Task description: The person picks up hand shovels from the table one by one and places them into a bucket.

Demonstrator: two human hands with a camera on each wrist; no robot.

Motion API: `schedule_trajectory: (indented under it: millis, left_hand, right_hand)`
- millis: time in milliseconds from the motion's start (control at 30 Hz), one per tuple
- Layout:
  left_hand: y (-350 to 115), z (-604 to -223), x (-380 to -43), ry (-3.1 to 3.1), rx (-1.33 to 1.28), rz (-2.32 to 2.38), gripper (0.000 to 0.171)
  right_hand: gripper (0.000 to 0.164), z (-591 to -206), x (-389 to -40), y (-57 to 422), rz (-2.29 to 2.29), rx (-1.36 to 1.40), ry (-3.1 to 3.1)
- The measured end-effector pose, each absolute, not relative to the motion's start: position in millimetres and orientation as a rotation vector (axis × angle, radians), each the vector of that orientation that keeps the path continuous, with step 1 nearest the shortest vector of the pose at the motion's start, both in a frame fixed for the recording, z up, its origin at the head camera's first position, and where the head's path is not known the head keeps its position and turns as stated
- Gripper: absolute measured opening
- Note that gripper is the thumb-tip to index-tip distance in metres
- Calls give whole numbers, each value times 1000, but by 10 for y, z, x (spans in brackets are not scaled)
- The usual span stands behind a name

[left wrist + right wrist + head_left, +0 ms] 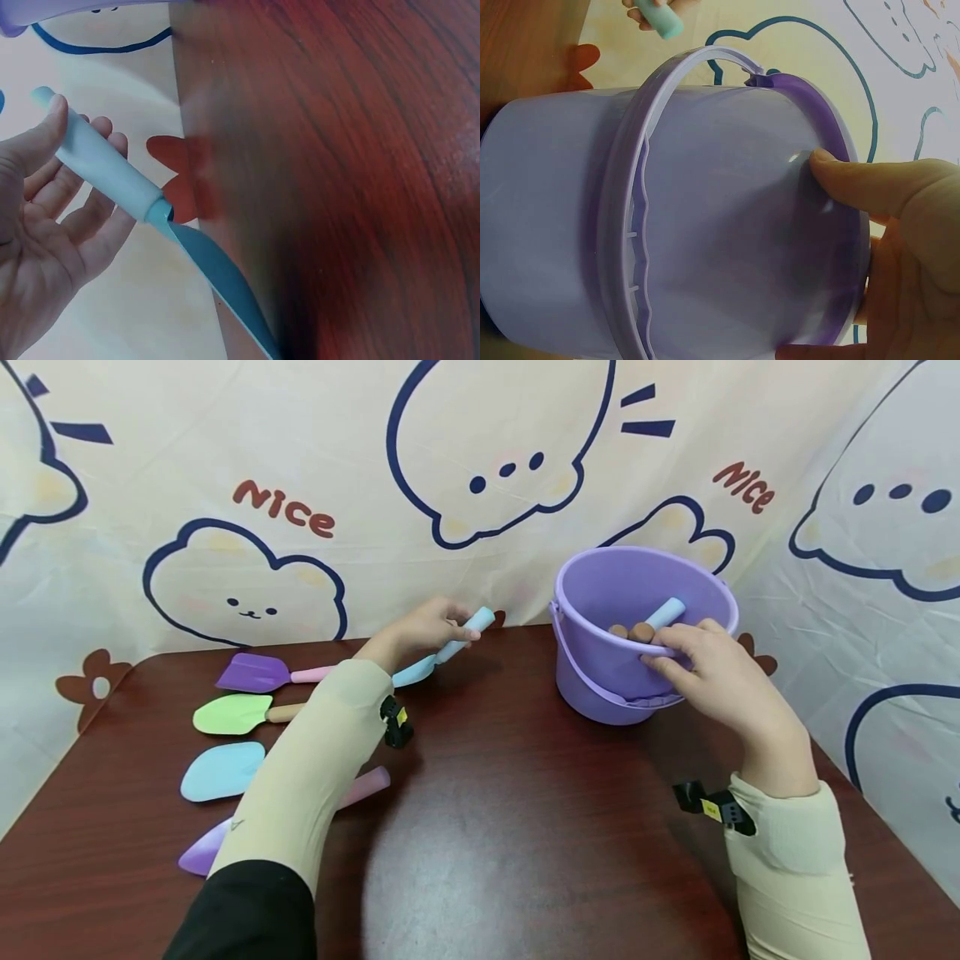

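**Blue shovel (452,649) held at the far edge, purple bucket (600,664) gripped at right**

The left hand (423,633) pinches the shovel's handle between thumb and fingers, near the far edge of the brown table (525,793). The right hand (708,677) holds the bucket's near right rim, thumb outside. The bucket stands by that far edge, blue and brown handles (642,632) inside. Tabletop spans the gap between shovel and bucket. Four more shovels (232,715) lie at left, partly behind the left forearm.

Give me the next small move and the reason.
Probably bring the held shovel over the bucket: the left hand has it off the table, the right hand holds the bucket, and a blue handle shows inside.
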State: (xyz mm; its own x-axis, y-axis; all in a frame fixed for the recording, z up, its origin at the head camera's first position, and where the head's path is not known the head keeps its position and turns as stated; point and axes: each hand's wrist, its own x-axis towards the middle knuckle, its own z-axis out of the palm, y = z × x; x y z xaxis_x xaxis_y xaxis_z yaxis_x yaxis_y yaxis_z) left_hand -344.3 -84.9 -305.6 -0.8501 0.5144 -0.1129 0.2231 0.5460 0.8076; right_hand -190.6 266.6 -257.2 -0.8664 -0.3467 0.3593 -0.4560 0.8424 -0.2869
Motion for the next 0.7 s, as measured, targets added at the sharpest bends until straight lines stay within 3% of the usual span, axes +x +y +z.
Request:
schedule_trajectory:
  millis: [367, 700]
  left_hand:
    - [-884, -2947, -3451, 2333, 531, 1358, 34]
    - [-922, -2903, -3434, 2296, 503, 1444, 28]
  right_hand:
    - [4, -2559, -1902, 2662, 537, 607, -2721]
    - [4, -2575, -1898, 2661, 539, 597, -2731]
